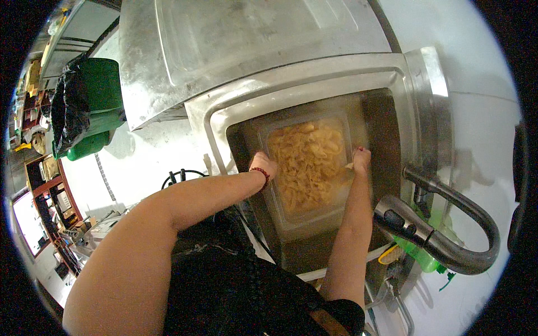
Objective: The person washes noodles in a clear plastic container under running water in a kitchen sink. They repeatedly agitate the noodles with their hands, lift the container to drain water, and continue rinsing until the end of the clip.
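Observation:
A clear rectangular plastic tub (296, 221) is down inside a stainless steel sink basin (381, 122). Pale tan, soft-looking pieces of food (309, 168) fill its middle, and their exact kind is unclear. My left hand (264, 163), with a dark red bead bracelet (261, 171) at the wrist, grips the tub's left side. On the opposite side, my right hand (361, 160) is closed at the tub's edge. Fingers of both hands are partly hidden. The tub and food look slightly blurred.
A dark pull-down faucet (454, 256) arches over the sink's right side, near a green bottle (424, 258) and a yellow-edged brush or sponge (391, 254). A steel drainboard (260, 46) adjoins the basin. At left stands a green bin (98, 90) with a black bag.

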A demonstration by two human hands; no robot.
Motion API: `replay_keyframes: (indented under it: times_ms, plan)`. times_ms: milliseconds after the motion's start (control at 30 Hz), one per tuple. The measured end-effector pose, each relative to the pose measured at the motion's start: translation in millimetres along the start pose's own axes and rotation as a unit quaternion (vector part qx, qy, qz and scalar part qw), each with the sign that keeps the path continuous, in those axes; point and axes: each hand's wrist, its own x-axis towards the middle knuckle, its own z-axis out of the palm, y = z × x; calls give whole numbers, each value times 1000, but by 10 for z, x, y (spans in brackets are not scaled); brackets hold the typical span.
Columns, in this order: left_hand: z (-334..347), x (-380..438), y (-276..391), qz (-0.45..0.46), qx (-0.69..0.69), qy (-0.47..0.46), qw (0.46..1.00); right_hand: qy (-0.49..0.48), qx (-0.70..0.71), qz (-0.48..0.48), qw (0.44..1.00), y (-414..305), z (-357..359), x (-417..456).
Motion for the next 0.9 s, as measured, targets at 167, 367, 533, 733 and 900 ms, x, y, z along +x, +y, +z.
replay_keyframes:
  times_ms: [167, 367, 533, 733, 900]
  plan:
    - [40, 40, -18, 10, -38, -3, 999, 119, -22, -70, 990, -522, -138, -338]
    - [27, 43, -26, 16, 2, -32, 999, 101, -107, -132, 980, -277, -14, -117]
    - [85, 79, -10, -5, -72, -24, 997, 63, 184, -52, 979, -165, -94, -71]
    - [173, 132, -7, 20, -11, -3, 1000, 9, 309, 0, 951, -491, -351, -792]
    - [217, 205, -26, 19, -16, -48, 999, -154, -16, -228, 961, -1002, -136, -1544]
